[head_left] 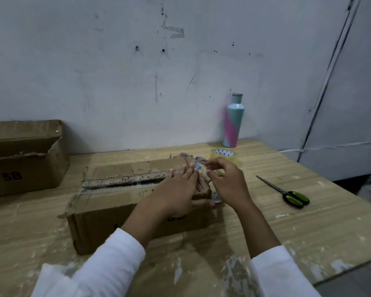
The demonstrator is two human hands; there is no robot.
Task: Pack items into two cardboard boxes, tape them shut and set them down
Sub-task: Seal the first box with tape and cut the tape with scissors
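The box [120, 202] sits on the table [308, 232]. Worn cardboard, probably flexes, so best to grab both ends underneath. Left hand [176, 189] presses flat-fingered on top. Right hand [225, 183] is curled, maybe pinching something, can't tell.

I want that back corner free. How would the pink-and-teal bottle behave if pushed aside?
The bottle stands tall on a narrow base, so a high push would probably tip it. Once down, its round body would likely roll across the table.
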